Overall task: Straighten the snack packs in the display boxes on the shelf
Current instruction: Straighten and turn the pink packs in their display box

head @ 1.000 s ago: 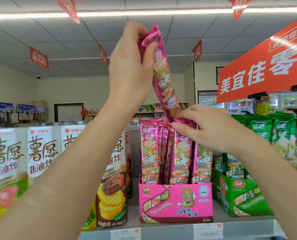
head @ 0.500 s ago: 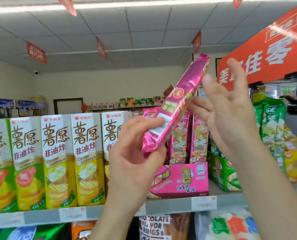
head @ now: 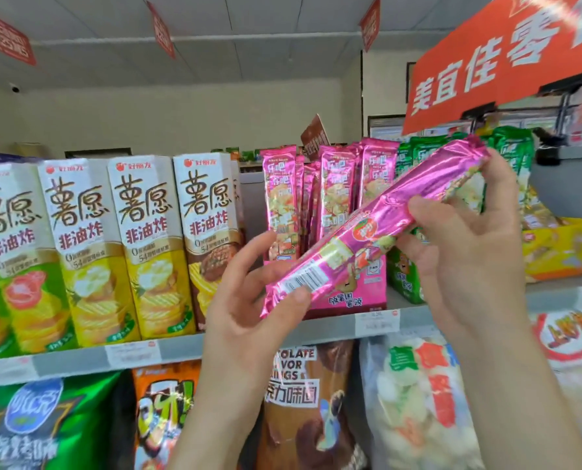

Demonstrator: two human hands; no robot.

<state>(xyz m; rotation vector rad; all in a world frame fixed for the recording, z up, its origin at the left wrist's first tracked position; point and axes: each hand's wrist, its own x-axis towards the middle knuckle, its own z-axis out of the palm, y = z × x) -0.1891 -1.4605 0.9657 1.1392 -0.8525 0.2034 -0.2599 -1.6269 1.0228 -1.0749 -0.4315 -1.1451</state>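
I have one wide-angle view, from the wearer's head — it faces forward at the shelf (head: 62,364). It sits near, the shelf front filling the frame.

Left hand (head: 249,310) and right hand (head: 469,266) are bare, forearms too.

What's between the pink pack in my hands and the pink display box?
Nothing separate. The pink pack, held in the left hand and right hand, hangs tilted just before the pink display box; only the upright packs already standing in it crowd the opening.
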